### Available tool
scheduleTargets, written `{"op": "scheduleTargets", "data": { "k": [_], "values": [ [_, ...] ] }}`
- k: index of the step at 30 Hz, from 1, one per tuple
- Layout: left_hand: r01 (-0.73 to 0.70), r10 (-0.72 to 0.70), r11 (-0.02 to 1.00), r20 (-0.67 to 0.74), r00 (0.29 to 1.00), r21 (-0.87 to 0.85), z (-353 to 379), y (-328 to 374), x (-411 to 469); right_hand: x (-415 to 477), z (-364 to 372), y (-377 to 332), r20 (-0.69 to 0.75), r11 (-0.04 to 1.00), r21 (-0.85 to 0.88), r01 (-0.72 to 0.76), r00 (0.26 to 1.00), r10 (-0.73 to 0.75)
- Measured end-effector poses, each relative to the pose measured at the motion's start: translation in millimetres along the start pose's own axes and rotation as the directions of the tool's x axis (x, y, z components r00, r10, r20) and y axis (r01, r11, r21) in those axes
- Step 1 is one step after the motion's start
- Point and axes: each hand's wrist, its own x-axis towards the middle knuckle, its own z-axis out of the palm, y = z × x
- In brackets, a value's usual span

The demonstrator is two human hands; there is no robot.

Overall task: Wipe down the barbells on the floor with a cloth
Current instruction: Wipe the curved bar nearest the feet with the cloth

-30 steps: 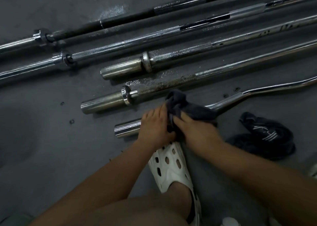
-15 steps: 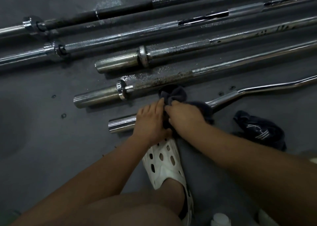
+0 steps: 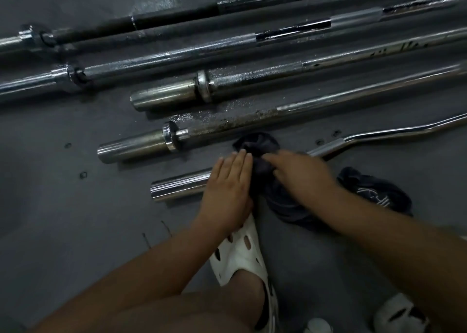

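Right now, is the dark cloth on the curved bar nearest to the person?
Yes, the dark cloth covers the curved bar where the right hand lies on it, next to the left hand.

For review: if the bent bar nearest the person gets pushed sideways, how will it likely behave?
The bent bar looks like solid steel, so probably heavy and stiff. Its round, shiny sleeve under the left hand seems slippery and apt to roll, though its kinks would likely stop it.

A dark grey matte floor (image 3: 63, 219) is being dimly lit. Small round marks (image 3: 83, 174) are being shown scattered across it.
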Motion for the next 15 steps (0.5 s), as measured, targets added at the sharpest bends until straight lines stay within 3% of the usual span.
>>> {"op": "scheduleTargets", "data": {
  "k": [3, 5, 6, 8, 10, 11, 14, 15],
  "values": [
    [-0.06, 0.06, 0.998, 0.047, 0.997, 0.01, -5, 10, 2, -15, 5, 48, -0.096, 0.968, 0.156, -0.198, 0.972, 0.215],
    [-0.085, 0.085, 0.996, 0.051, 0.995, -0.001, -5, 15, 7, -22, 17, 32, -0.156, 0.912, 0.309, -0.269, 0.932, 0.328],
    [-0.101, 0.102, 0.995, 0.057, 0.993, -0.023, -5, 17, 9, -25, 24, 18, -0.165, 0.906, 0.334, -0.261, 0.93, 0.329],
    [-0.142, 0.146, 0.989, 0.083, 0.986, -0.05, -4, 17, 12, -35, 32, 2, -0.153, 0.949, 0.296, -0.107, 0.976, 0.158],
    [-0.174, 0.177, 0.984, 0.114, 0.978, -0.035, -2, 17, 11, -34, 25, 25, -0.159, 0.984, 0.179, 0.027, 0.987, 0.002],
    [-0.176, 0.178, 0.984, 0.12, 0.977, -0.031, -1, 18, 9, -30, 21, 49, -0.185, 0.989, 0.147, 0.008, 0.983, 0.019],
    [-0.152, 0.155, 0.988, 0.112, 0.981, -0.038, 3, 25, 7, -26, 12, 82, -0.237, 0.906, 0.328, -0.266, 0.906, 0.352],
    [-0.147, 0.151, 0.988, 0.111, 0.982, -0.04, 4, 27, 9, -24, 16, 69, -0.22, 0.891, 0.354, -0.285, 0.9, 0.375]
  ]
}}
